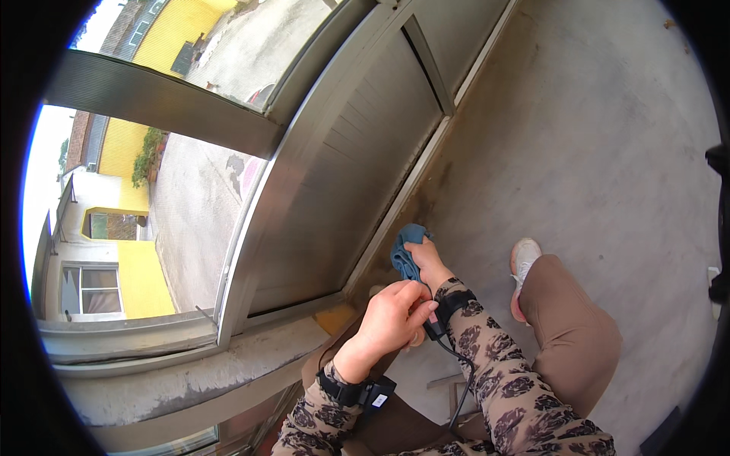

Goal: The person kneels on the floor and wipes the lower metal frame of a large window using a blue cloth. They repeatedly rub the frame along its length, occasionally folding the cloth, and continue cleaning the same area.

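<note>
My right hand is closed on a blue cloth, held low near the foot of a metal-panelled door or partition. My left hand is nearer to me, its fingers bent beside my right wrist; whether it pinches the dark cable or strap there cannot be told. Each wrist wears a black strap with a small device, the left one and the right one. A black cable runs from the right device along the patterned sleeve.
The concrete floor has dark stains along the metal bottom rail. A concrete sill and glazed window frame stand at the left, with a yard and yellow walls outside. My shoe is on the floor.
</note>
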### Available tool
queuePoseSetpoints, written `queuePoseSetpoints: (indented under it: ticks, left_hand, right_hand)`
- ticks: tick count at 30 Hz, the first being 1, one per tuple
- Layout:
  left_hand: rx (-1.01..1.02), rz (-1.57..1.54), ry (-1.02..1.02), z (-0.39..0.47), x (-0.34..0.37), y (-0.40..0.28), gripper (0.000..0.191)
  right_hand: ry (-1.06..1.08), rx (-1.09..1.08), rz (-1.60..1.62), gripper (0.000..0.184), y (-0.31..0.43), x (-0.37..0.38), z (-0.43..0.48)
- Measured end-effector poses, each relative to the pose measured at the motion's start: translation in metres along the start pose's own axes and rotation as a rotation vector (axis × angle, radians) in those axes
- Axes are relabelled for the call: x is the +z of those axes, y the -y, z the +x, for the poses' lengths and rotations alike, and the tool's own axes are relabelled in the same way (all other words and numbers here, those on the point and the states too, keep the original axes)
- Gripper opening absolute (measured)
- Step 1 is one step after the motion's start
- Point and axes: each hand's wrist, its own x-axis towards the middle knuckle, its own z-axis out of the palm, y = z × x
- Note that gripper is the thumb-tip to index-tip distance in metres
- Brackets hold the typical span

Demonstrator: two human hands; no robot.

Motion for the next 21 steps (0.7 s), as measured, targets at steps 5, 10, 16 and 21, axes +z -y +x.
queuePoseSetpoints:
  ticks: [5, 10, 16, 21]
  left_hand:
    - [0.128, -0.192, 0.055, 0.019, -0.009, 0.037, 0.013]
    - [-0.011, -0.183, 0.068, 0.03, -0.038, 0.065, 0.016]
    - [-0.092, -0.213, 0.127, 0.026, -0.051, 0.06, 0.018]
    - [-0.013, -0.217, 0.117, 0.025, -0.054, 0.066, 0.018]
  right_hand:
    - [-0.025, -0.004, 0.029, 0.033, -0.037, 0.038, 0.088]
    - [-0.149, 0.052, -0.067, 0.049, -0.053, 0.063, 0.175]
    - [-0.135, 0.074, -0.243, 0.058, -0.052, 0.065, 0.198]
    - [-0.121, -0.032, -0.291, 0.048, -0.044, 0.074, 0.189]
